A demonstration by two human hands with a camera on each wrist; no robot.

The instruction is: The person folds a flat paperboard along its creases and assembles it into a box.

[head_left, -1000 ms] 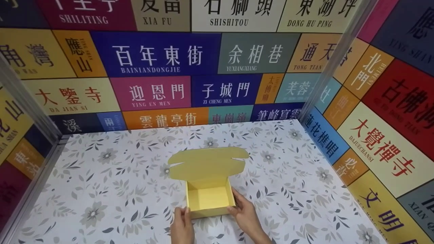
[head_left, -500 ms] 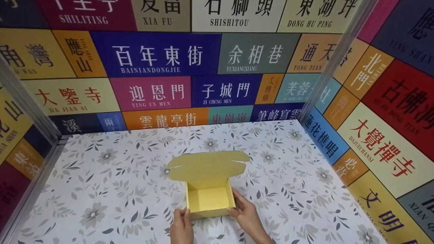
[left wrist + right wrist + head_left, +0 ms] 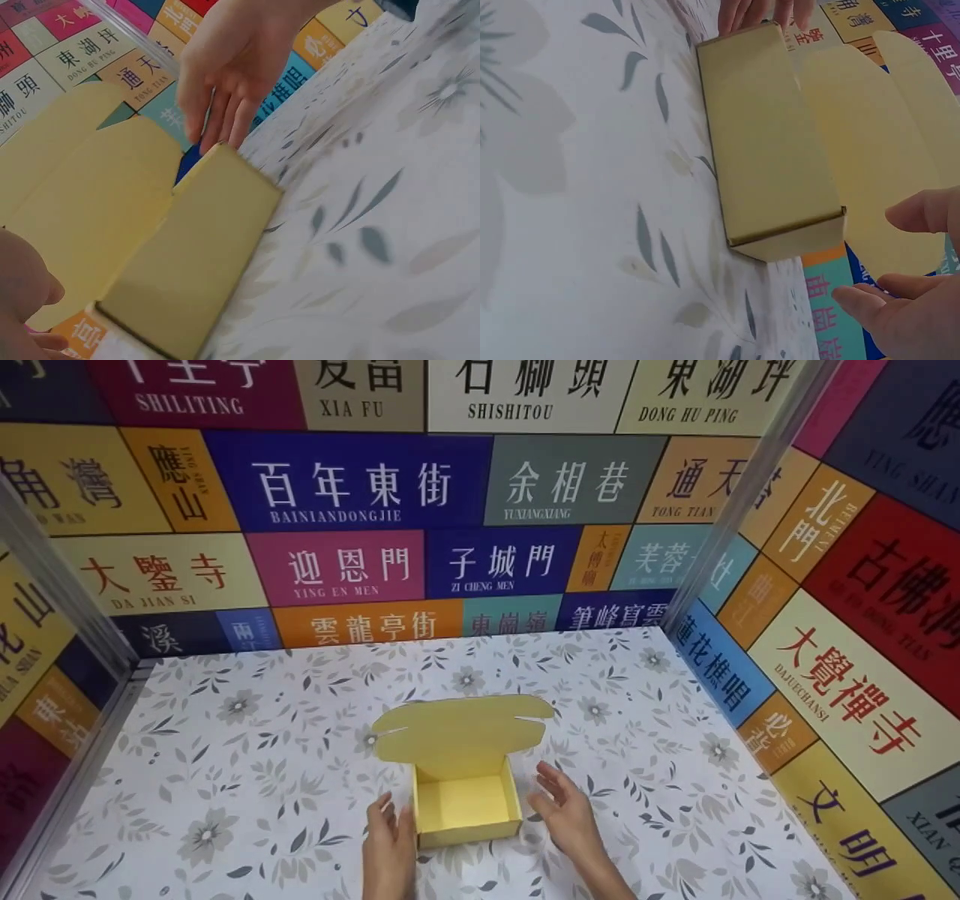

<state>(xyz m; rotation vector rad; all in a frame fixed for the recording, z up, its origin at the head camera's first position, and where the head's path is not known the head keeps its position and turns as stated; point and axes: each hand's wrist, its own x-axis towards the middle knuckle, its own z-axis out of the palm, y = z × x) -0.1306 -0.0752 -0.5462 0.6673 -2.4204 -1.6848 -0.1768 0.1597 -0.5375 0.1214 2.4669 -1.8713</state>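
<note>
A yellow cardboard box (image 3: pixel 466 802) stands on the table with its lid (image 3: pixel 459 731) raised at the back. Its inside shows bare yellow walls and floor in the head view. My left hand (image 3: pixel 390 847) is beside the box's left wall, fingers loosely bent and holding nothing. On the other side, my right hand (image 3: pixel 568 814) is apart from the right wall, its fingers relaxed and spread. The right wrist view shows the box's front (image 3: pixel 769 135) with a gap between it and the right thumb (image 3: pixel 922 211). In the left wrist view, the front panel (image 3: pixel 191 251) faces the camera.
The table (image 3: pixel 300 780) has a white cover printed with grey flowers and leaves. Panels of coloured name signs (image 3: pixel 345 480) rise at the back and along both sides, with metal posts (image 3: pixel 720 510) at the corners.
Both hands have let go of the box and moved outward, the left to the left and the right to the right. The box stays in place with its lid up.
</note>
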